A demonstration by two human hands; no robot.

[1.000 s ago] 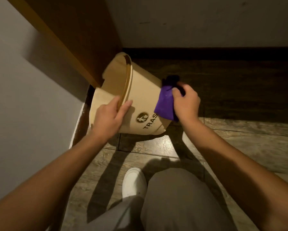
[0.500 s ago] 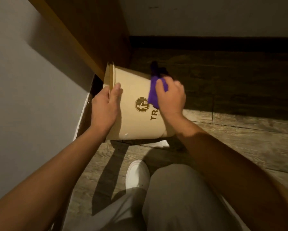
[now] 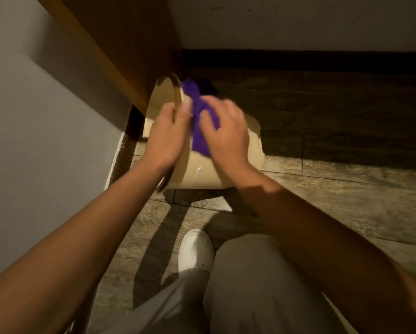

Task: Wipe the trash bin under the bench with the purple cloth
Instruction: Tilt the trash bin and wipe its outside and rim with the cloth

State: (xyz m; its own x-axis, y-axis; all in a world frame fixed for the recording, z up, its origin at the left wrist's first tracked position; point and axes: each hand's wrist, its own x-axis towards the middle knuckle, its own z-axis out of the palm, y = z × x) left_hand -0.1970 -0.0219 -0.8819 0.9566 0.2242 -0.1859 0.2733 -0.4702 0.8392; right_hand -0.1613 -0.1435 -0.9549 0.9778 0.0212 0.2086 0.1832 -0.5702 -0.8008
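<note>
At frame centre, the smooth beige trash bin [image 3: 226,169] lay tipped under the wooden bench [image 3: 120,44]; left hand [image 3: 164,138] clamped its rim, right hand [image 3: 226,133] pressed the bunched purple cloth [image 3: 198,126] against its curved wall.

purple cloth [image 3: 200,121] swept leftward to bin [image 3: 228,169] rim, right hand [image 3: 226,131] now beside left hand [image 3: 166,138], logo covered

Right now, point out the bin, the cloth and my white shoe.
bin [image 3: 202,174]: head view, lower side wall.
cloth [image 3: 198,131]: head view, middle fold between the hands.
shoe [image 3: 195,249]: head view, toe top.
</note>
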